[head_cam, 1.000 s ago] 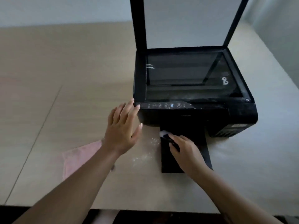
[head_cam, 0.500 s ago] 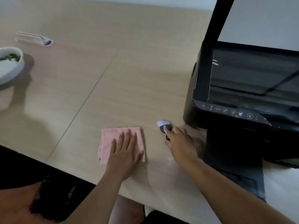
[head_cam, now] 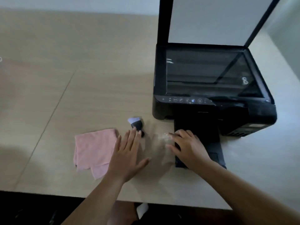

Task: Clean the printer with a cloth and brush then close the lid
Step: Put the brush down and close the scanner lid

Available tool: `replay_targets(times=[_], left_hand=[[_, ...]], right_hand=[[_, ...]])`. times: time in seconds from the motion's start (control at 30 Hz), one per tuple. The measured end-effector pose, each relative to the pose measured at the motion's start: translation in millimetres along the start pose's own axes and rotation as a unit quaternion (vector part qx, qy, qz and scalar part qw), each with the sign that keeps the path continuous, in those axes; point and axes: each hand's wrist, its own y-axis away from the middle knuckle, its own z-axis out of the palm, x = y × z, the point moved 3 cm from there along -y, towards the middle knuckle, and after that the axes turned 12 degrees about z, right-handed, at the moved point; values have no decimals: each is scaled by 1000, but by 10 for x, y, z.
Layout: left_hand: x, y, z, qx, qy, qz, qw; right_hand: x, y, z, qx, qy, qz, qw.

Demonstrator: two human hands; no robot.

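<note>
1. Big light wood-look table [head_cam: 81,70] fills most of the view, with a pale beige grain.
2. A thin dark seam [head_cam: 54,109] cuts diagonally across the tabletop on the left.
3. There's a plain whitish wall [head_cam: 81,4] right behind the far edge.
4. The lighting is dim and soft, brighter toward the right.
5. Below the near edge there's just a dark area [head_cam: 24,208], so I can't make out the floor.

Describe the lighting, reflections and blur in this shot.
Head view: dim, bluish light and soft focus throughout; the printer body loses detail in black; its glass mirrors the raised lid frame; the right hand has fingertips smeared by motion blur, the left hand less so; a broad shadow darkens the table left of the cloth.
</note>
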Motion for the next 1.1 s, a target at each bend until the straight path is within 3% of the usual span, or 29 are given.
replay_targets(times=[0.17,0.5,0.77,1.1], left_hand=[[705,-319,22,-12,-9,118,993],[1194,-1601,-1291,152,-72,195,966],[1253,-2774,-2618,212,-118,148,959],[832,-3853,-3385,126,-172,39,976]], right_hand=[[678,443,-301,83,-9,32,996],[1127,-199,-1934,284,-83,40,954],[973,-1158,-3252,261,-45,65,962],[991,-2278,-3908,215,79,91,969]])
